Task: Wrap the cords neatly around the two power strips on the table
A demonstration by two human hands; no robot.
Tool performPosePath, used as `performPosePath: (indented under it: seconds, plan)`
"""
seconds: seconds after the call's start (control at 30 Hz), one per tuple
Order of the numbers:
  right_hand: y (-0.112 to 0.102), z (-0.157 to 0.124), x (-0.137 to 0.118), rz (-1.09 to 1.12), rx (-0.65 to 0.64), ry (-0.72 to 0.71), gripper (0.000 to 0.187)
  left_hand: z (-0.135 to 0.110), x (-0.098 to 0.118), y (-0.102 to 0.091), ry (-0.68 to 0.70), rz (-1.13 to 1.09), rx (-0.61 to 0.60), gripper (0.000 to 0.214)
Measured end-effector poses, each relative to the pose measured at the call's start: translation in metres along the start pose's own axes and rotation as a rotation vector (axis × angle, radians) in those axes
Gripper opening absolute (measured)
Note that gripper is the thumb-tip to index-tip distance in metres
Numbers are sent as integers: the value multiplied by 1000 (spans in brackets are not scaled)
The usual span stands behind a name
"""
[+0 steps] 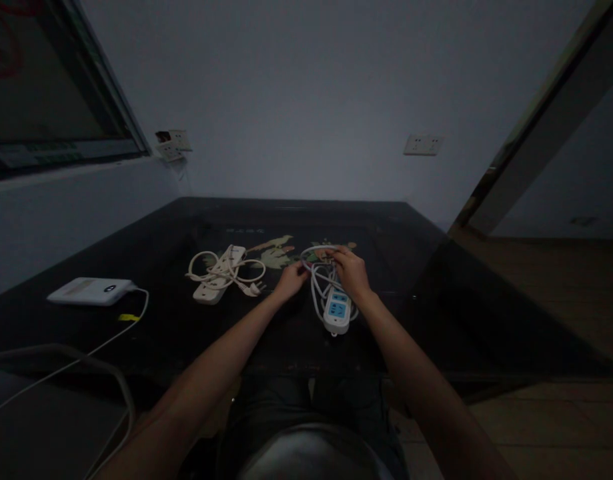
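Note:
A white power strip with blue sockets [337, 311] lies on the dark glass table [436, 300] in front of me, its white cable [316, 280] looped beside and behind it. My right hand [351, 270] is closed on the cable's far loop just above the strip. To the left of the loops, my left hand [290, 280] pinches the same cable. A second, cream power strip [219, 283] with its tangled cord and plug [251, 288] rests further left, untouched.
A white power bank [91, 291] with a white lead sits at the table's left edge. Wall sockets [423, 144] are on the back wall and at the left corner [172, 143]. A window is at upper left; wooden floor lies to the right.

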State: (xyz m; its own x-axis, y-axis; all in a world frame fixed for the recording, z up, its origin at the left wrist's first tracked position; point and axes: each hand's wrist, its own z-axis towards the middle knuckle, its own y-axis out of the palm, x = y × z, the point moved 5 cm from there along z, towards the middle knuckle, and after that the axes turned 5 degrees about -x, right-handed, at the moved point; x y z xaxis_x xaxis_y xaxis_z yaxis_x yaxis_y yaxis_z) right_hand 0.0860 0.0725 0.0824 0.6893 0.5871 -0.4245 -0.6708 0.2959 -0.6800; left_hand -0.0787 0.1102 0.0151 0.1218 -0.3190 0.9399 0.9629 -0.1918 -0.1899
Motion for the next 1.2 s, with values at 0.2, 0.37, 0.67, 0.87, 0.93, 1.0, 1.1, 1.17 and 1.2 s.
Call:
performPosePath:
  seconds: [0.2, 0.37, 0.67, 0.87, 0.93, 1.0, 1.1, 1.17, 1.2]
  plan:
    - [-11, 0, -15, 38, 131, -97, 42, 4, 17, -31, 14, -90, 162, 19]
    - [-6, 0, -22, -26, 9, -199, 49, -8, 59, -36, 131, -103, 180, 36]
    - [-2, -5, -38, -100, -170, -317, 48, -35, 96, -15, 338, 516, 123, 22]
    - [-3, -2, -24, 44, -60, -190, 28, -28, 80, -19, 229, 347, 14, 24]
    - [-6, -1, -16, 82, 35, -83, 23, -25, 75, -18, 197, 202, -2, 26]
    - [-8, -1, -7, 111, 106, 37, 32, -24, 71, -16, 185, 125, -3, 30]
    - [-4, -1, 8, 256, 112, 233, 45, -24, 68, -12, 184, 114, -10, 34]
    - [1, -1, 16, 408, 88, 317, 44, -24, 68, -12, 186, 126, -18, 34]
    - [2, 0, 18, 481, 92, 334, 42, -24, 69, -12, 188, 138, -23, 33]
